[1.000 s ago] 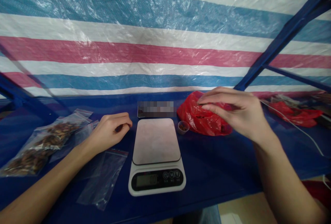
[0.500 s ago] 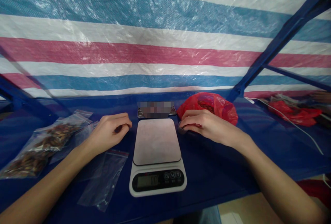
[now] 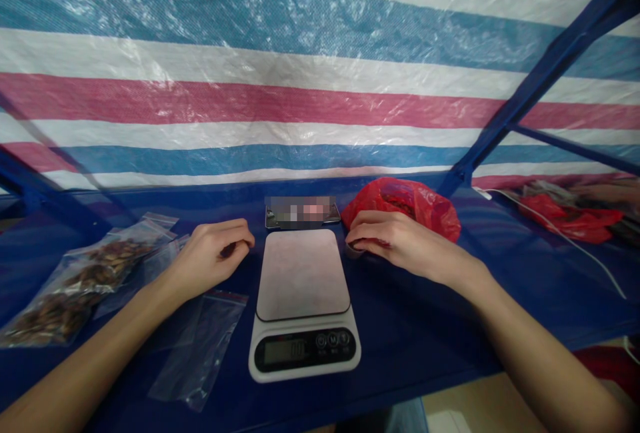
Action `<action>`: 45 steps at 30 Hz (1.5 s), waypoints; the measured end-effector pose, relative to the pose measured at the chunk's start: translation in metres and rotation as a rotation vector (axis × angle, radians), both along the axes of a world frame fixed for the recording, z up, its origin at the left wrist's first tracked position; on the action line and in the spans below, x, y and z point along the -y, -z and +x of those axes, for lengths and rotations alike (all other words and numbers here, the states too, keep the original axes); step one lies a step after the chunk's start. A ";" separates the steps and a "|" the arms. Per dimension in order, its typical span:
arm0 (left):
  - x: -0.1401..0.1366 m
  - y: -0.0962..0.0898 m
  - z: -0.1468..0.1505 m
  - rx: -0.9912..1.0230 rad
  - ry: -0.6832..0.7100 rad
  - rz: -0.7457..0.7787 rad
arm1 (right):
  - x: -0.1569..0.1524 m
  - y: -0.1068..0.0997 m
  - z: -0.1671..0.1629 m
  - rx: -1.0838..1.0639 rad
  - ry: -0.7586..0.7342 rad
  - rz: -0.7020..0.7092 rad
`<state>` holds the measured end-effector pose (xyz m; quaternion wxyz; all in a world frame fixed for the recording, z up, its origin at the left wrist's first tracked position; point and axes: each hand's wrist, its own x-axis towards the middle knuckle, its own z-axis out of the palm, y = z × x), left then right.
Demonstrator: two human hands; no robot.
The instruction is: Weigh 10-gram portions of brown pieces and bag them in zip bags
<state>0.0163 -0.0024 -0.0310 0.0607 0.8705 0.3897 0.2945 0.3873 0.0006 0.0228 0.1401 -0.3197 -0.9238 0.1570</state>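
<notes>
A white kitchen scale (image 3: 304, 276) lies in the middle of the blue tabletop; its plate is bare and the dim display seems to read zero. My left hand (image 3: 213, 253) rests to its left, fingers curled into a loose fist around a dark hollow, with nothing visible inside. On the other side, my right hand (image 3: 387, 240) lies with bent fingers in front of a red plastic bag (image 3: 433, 210). Under those fingertips shows a small greyish curved edge whose kind I cannot make out. Flat clear zip bags (image 3: 195, 353) lie below my left wrist.
Clear zip bags filled with brown dried pieces (image 3: 107, 263) lie at the left. Behind the scale is a phone-like flat device (image 3: 303, 223), its face blurred out. Another red bag (image 3: 570, 216) and a white cable (image 3: 580, 246) are at the right, beyond a blue metal post (image 3: 505, 120).
Both hands stay practically still, and the scale and bags keep their places. Only the blurred picture on the device behind the scale looks different.
</notes>
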 end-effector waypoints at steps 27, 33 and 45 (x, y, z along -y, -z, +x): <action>-0.001 -0.001 0.000 0.002 0.007 -0.001 | -0.002 -0.001 0.002 0.000 0.003 0.014; 0.000 0.000 0.000 -0.003 -0.002 0.002 | -0.003 0.001 0.001 0.003 0.005 0.020; 0.000 -0.001 0.000 -0.014 0.002 0.016 | -0.003 0.004 0.000 -0.004 0.015 0.049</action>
